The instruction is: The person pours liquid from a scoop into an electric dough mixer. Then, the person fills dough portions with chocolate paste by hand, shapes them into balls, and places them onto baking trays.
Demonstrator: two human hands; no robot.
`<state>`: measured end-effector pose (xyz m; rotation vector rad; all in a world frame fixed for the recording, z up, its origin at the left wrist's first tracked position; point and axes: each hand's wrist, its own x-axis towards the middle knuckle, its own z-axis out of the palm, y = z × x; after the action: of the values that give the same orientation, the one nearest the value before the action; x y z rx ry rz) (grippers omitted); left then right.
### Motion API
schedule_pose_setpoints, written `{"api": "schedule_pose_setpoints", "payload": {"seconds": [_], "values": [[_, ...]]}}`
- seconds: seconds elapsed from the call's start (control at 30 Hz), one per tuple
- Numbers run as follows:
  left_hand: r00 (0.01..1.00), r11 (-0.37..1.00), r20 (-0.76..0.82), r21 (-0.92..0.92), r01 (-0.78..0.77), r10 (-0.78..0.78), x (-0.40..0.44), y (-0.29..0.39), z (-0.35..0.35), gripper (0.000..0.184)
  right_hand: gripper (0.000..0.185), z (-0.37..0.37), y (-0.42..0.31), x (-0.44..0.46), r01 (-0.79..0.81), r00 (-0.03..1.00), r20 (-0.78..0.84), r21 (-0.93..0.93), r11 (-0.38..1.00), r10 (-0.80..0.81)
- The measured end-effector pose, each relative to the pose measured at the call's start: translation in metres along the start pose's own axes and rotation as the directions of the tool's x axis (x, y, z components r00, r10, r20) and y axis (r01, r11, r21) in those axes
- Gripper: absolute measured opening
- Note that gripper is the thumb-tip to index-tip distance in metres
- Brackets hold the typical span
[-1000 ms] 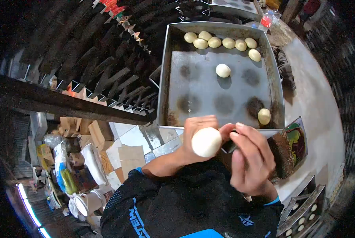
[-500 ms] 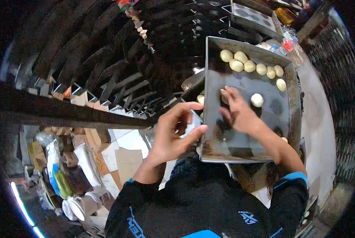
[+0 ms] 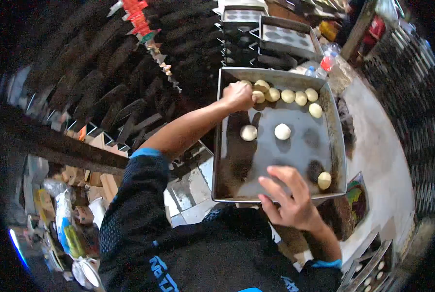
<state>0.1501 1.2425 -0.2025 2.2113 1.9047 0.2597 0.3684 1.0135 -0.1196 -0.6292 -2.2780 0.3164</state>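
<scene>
Before the person's body: one large metal tray (image 3: 273,158), four-sided, raised walls, grey floor stained dark toward the near-left corner.

Beyond its far edge, to the right: one second tray (image 3: 285,50), smaller in view, spotted floor.

Right hand (image 3: 288,199): above the near edge, right of middle. Fingers loosely curved and well spread, thumb apart; nothing seen in its hold.

Left hand (image 3: 239,96): at the far-left corner, forearm crossing the left edge. Back of hand uppermost, fingers curled inward; whether they grip a ball cannot be told.

Dark round marks (image 3: 311,137): several across the floor, some in shadow.

White balls, two, dough-like: first white ball (image 3: 249,133) left of the tray's middle; second white ball (image 3: 282,131) just right of it, not touching.

Yellowish balls (image 3: 288,96), smaller: a crowded line along the far edge, its left end partly hidden by the left hand; one lone yellowish ball (image 3: 324,180) in the near-right corner.

Handling note, by judgement: the balls look soft, so a light cupped touch with the finger pads suits better than a pinch. At the crowded corner, knuckles are best held clear of neighbouring balls, and the forearm high over the left edge.
</scene>
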Motion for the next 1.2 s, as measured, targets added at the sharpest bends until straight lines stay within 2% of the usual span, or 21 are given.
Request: {"api": "schedule_pose_setpoints", "payload": {"seconds": [0.07,0.2,0.3,0.33,0.4,0.43,0.47,0.53,0.57,0.63,0.7,0.77,0.8,0.83,0.87,0.93,0.97,1.07,1.13,1.17,1.2], "values": [[0.965,0.957,0.049,-0.129,0.261,-0.257,0.014,0.018,0.001,0.047,0.028,-0.011,-0.006,-0.023,0.006,0.999,-0.033,0.032,0.999,-0.005],[0.918,0.866,0.153,-0.306,0.396,-0.365,-0.010,0.040,-0.010,0.044,0.023,-0.045,-0.002,-0.080,-0.171,0.979,-0.104,0.030,0.985,0.173],[0.948,0.880,-0.228,-0.465,0.093,-0.221,-0.055,0.068,-0.014,0.026,0.020,-0.083,0.004,-0.115,-0.265,0.940,-0.181,0.146,0.953,0.289],[0.896,0.875,-0.417,-0.478,-0.075,-0.151,-0.073,0.081,-0.009,0.019,0.021,-0.087,0.014,-0.130,-0.290,0.918,-0.210,0.226,0.930,0.337],[0.834,0.790,-0.551,-0.527,-0.314,-0.037,-0.132,0.136,-0.019,0.025,0.028,-0.090,0.022,-0.143,-0.365,0.820,-0.225,0.501,0.785,0.525],[0.834,0.701,-0.550,-0.577,-0.419,0.045,-0.160,0.161,-0.012,0.036,0.044,-0.084,0.024,-0.147,-0.401,0.732,-0.146,0.697,0.595,0.665],[0.823,0.596,-0.554,-0.621,-0.508,0.124,-0.187,0.185,-0.004,0.048,0.044,-0.080,0.026,-0.152,-0.396,0.738,-0.137,0.706,0.587,0.661],[0.854,0.617,-0.358,-0.590,-0.520,0.378,-0.235,0.227,-0.014,0.066,0.059,-0.072,0.029,-0.162,-0.330,0.706,0.078,0.916,0.229,0.704],[0.838,0.576,-0.396,-0.609,-0.546,0.376,-0.251,0.246,-0.017,0.071,0.072,-0.065,0.029,-0.173,-0.332,0.670,-0.094,0.850,0.410,0.736],[0.818,0.527,-0.440,-0.626,-0.575,0.370,-0.277,0.264,-0.018,0.077,0.059,-0.094,0.001,-0.169,-0.428,0.682,-0.213,0.659,0.618,0.700],[0.917,0.487,-0.342,-0.777,-0.399,0.204,-0.299,0.268,-0.020,0.078,0.054,-0.098,-0.016,-0.169,-0.451,0.685,-0.302,0.539,0.712,0.663],[0.923,0.445,-0.326,-0.809,-0.385,0.206,-0.312,0.261,-0.004,0.067,0.049,-0.085,-0.028,-0.170,-0.124,0.849,-0.488,0.184,0.975,0.200],[0.931,0.411,-0.301,-0.837,-0.361,0.204,-0.320,0.258,0.002,0.056,0.051,-0.075,-0.045,-0.165,-0.066,0.853,-0.489,0.247,0.967,0.183],[0.945,0.371,-0.325,-0.873,-0.318,0.046,-0.333,0.263,0.000,0.038,0.051,-0.067,-0.054,-0.169,-0.057,0.833,-0.510,0.301,0.952,0.212],[0.942,0.372,-0.331,-0.870,-0.325,0.050,-0.345,0.260,0.000,0.038,0.050,-0.058,-0.063,-0.170,-0.043,0.812,-0.532,0.354,0.934,0.239],[0.828,0.547,-0.550,-0.663,-0.512,0.108,-0.371,0.251,0.003,0.036,0.046,-0.042,-0.090,-0.164,-0.018,0.697,-0.604,0.525,0.851,0.387],[0.819,0.472,-0.560,-0.693,-0.545,0.125,-0.389,0.247,0.012,0.034,0.041,-0.045,-0.095,-0.167,-0.073,0.826,-0.505,0.342,0.937,0.249],[0.772,0.421,-0.619,-0.667,-0.614,0.145,-0.429,0.222,0.037,0.044,0.040,-0.016,-0.139,-0.173,-0.142,0.812,-0.558,0.097,0.985,0.172],[0.856,0.136,-0.515,-0.852,-0.505,-0.050,-0.456,0.230,0.040,0.059,0.046,0.012,-0.155,-0.186,-0.117,0.754,-0.623,0.186,0.975,0.209],[0.889,0.113,-0.458,-0.882,-0.457,0.024,-0.466,0.225,0.043,0.068,0.051,0.021,-0.171,-0.191,-0.198,0.728,-0.599,0.283,0.938,0.334],[0.900,0.097,-0.435,-0.895,-0.436,0.031,-0.475,0.225,0.044,0.068,0.058,0.022,-0.178,-0.192,-0.184,0.796,-0.522,0.273,0.944,0.307]]}}
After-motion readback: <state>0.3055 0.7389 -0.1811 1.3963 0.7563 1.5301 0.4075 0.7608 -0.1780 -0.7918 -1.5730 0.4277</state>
